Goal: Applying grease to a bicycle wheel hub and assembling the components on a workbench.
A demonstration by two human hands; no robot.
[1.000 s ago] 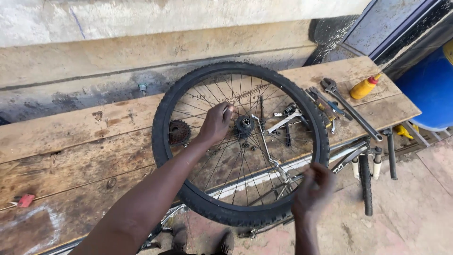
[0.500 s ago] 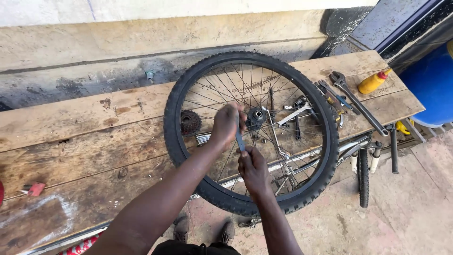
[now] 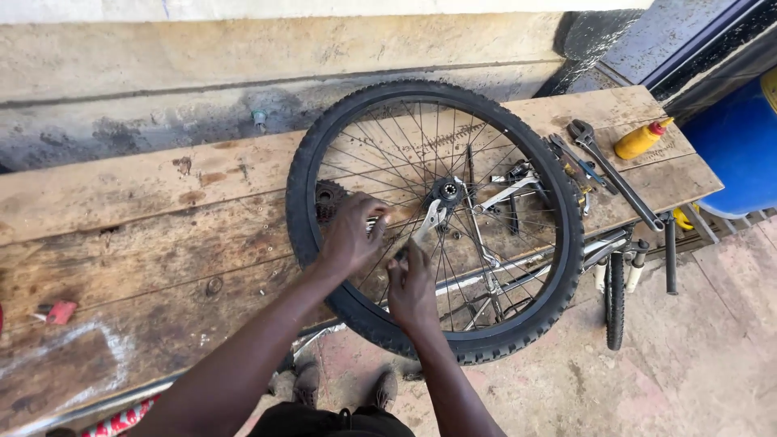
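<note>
A black bicycle wheel (image 3: 566, 243) with thin spokes lies flat on a worn wooden bench (image 3: 162, 202), its near side hanging over the bench edge. A silver spanner (image 3: 431, 218) sits on the hub (image 3: 447, 192) and slants down toward me. My right hand (image 3: 411, 287) grips the lower end of that spanner, reaching in among the spokes. My left hand (image 3: 352, 235) rests on the spokes just left of the hub, fingers curled around them; whether it also holds a small tool is hidden. A dark sprocket cluster (image 3: 328, 198) lies under the spokes beside the left hand.
Several spanners and a long adjustable wrench (image 3: 611, 174) lie on the bench's right end beside a yellow squeeze bottle (image 3: 639, 139). A bicycle frame and fork (image 3: 615, 275) lean below the bench edge. A blue barrel (image 3: 740, 150) stands at right, a concrete wall behind.
My right hand left the tyre's near edge and came in to the spanner at the hub. My left hand slid off the hub to the spokes on its left.
</note>
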